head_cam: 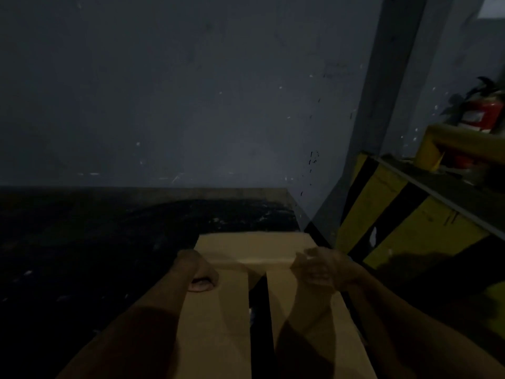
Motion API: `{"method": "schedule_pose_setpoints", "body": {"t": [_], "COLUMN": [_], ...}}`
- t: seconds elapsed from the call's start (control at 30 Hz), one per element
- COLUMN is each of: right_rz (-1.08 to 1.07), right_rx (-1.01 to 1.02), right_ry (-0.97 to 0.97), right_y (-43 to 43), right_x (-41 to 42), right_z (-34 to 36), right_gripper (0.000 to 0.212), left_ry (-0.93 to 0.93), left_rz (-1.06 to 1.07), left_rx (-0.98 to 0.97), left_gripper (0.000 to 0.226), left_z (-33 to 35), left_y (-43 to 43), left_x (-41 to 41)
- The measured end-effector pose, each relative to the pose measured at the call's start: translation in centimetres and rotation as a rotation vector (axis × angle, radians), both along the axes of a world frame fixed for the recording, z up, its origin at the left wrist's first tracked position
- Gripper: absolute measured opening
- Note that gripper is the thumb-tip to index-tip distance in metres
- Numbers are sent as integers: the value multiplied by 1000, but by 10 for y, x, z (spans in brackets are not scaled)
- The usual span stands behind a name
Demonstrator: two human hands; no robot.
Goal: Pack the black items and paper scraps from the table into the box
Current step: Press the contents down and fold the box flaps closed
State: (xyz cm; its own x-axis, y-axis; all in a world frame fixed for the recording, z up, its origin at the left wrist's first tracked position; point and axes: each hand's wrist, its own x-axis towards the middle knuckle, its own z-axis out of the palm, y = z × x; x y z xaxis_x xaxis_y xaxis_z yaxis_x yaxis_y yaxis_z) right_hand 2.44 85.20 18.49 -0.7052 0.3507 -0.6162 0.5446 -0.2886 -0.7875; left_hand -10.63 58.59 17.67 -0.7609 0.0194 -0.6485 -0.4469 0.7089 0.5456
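Box: cardboard box [257, 296] sits at desk's near right corner, 2 top flaps nearly shut, narrow dark slot between them.
Left hand [198, 272]: fingers curled, pressing down on left flap [216, 318]; grip pressed together, nothing pinched.
Right hand [318, 269]: blurred, fingers spread over right flap [306, 324]; contact unclear.
Desk [95, 242]: dark top, few pale specks, too dim to ID.
Bkgd: grey wall [177, 91]; red fire extinguisher [481, 113] far right.

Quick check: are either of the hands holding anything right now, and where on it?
Left hand presses down on the box's left top flap, near its far end. Right hand is blurred over the right flap; it seems open, with no clear grip.
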Motion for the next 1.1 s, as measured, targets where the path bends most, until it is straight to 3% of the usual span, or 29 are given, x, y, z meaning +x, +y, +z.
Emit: {"method": "schedule_pose_setpoints", "body": {"t": [0.07,0.17,0.23,0.3,0.37,0.47,0.53,0.6,0.7,0.83,0.93,1.0,1.1], "right_rz": [-52,-162,-218,-226,-192,-86,57,156,210,473,584,585,645], "right_rx": [-115,-324,-351,-319,-253,-72,143,287,460,946,1148,1210,1371], "right_ry": [55,160,144,134,105,36,-64,-122,-162,-258,-350,-365,-436], "right_y": [6,16,21,20,16,27,31,29,18,6,1,4,10], "right_x": [5,7,4,2,11,22,25,27,30,21,18,13,4], "right_z": [1,0,-3,-1,5,2,-1,0,14,30,31,25,9], "right_gripper": [52,75,82,70,51,35,38,31,22,22,26,28,21], "left_ry": [-7,-83,-141,-164,-163,-152,-124,-104,-29,165,228,260,375], "left_rz": [90,327,445,504,508,391,212,128,81,-43,-130,-144,-122], "left_rx": [230,645,816,902,890,734,417,202,50,-216,-386,-448,-497], "left_gripper": [83,48,59,68,52,34,35,56,79,84,90,77,34], "left_z": [-4,0,2,3,2,-2,-6,-8,3,11,13,10,3], "left_y": [-8,-19,-29,-34,-37,-49,-61,-67,-61,-47,-41,-36,-26], "left_x": [9,19,18,15,16,7,1,-2,8,15,17,19,25]}}
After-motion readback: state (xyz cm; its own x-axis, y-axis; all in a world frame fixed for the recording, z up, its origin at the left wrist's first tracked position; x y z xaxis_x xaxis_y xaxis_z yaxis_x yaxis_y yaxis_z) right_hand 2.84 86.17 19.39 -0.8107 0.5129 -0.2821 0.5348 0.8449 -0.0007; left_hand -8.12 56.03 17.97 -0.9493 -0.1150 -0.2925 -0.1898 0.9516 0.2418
